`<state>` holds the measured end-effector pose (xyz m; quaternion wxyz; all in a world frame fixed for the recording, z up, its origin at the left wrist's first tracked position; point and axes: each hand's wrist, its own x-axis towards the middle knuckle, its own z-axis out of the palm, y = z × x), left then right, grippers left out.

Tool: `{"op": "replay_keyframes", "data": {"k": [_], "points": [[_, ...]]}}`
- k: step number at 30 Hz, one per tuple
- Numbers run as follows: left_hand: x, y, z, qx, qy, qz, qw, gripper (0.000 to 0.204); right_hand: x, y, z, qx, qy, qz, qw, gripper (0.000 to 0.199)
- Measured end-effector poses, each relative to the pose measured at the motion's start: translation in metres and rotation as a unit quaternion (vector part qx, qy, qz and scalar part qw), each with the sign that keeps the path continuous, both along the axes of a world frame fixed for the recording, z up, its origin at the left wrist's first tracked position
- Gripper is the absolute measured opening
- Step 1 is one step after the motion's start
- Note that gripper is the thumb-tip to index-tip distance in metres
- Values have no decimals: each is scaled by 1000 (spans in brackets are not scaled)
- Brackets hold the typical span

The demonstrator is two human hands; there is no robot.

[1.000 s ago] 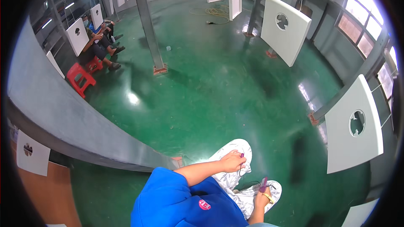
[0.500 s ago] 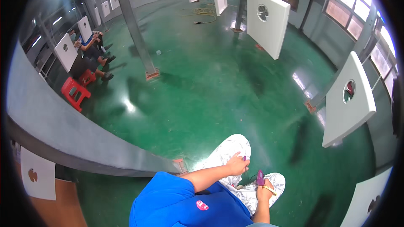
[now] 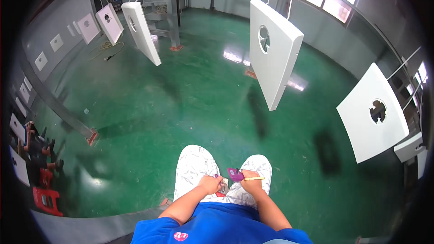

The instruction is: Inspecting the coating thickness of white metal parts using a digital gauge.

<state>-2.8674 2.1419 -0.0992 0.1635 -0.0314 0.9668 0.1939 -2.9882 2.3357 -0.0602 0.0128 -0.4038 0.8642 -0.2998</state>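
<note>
My left hand (image 3: 209, 184) rests by my left thigh, fingers curled; a purple speck shows at its fingertips, but what it holds is too small to name. Beside those fingers sit a small grey-white item (image 3: 224, 184) and a bit of red (image 3: 220, 194). My right hand (image 3: 251, 181), over my right thigh, is closed on a flat purple object (image 3: 235, 175) that juts out toward the left hand. A slim pale-yellow stick (image 3: 254, 178) lies across the same hand. Both hands are above white, wrinkled leg coverings (image 3: 194, 165).
White panels with round cut-outs hang ahead (image 3: 271, 63), at the right (image 3: 375, 113) and farther left (image 3: 141, 31). Grey posts (image 3: 58, 104) stand on the green floor (image 3: 181, 113). Seated people (image 3: 38, 147) and a red stool (image 3: 46, 201) are at the far left.
My view has swung to the right, so panels, posts and seated people have shifted left. My hands now lie more level with each other, and the purple object points left instead of up.
</note>
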Motion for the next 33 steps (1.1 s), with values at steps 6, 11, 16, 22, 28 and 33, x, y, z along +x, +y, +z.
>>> {"op": "replay_keyframes", "data": {"k": [6, 11, 16, 22, 28, 33], "points": [[1, 3, 9, -3, -8, -14, 1000, 37, 2, 4, 1, 32, -3, -13, 999, 11], [2, 3, 0, 5, 7, -11, 1000, 39, 0, 5, -1, 15, -1, -1, 1000, 10], [-2, 11, -3, 3, 12, -13, 1000, 39, -3, 13, 0, 21, 8, -7, 1000, 10], [-4, 21, 1, 1, 2, -15, 1000, 37, -3, 22, 2, 2, 23, -3, 1000, 8], [2, 26, -1, 3, 25, -11, 1000, 34, 1, 28, 1, 15, 9, -5, 1000, 10], [-5, 39, -6, 26, 67, -8, 997, 31, -1, 44, 11, 7, -13, 0, 1000, 10]]}}
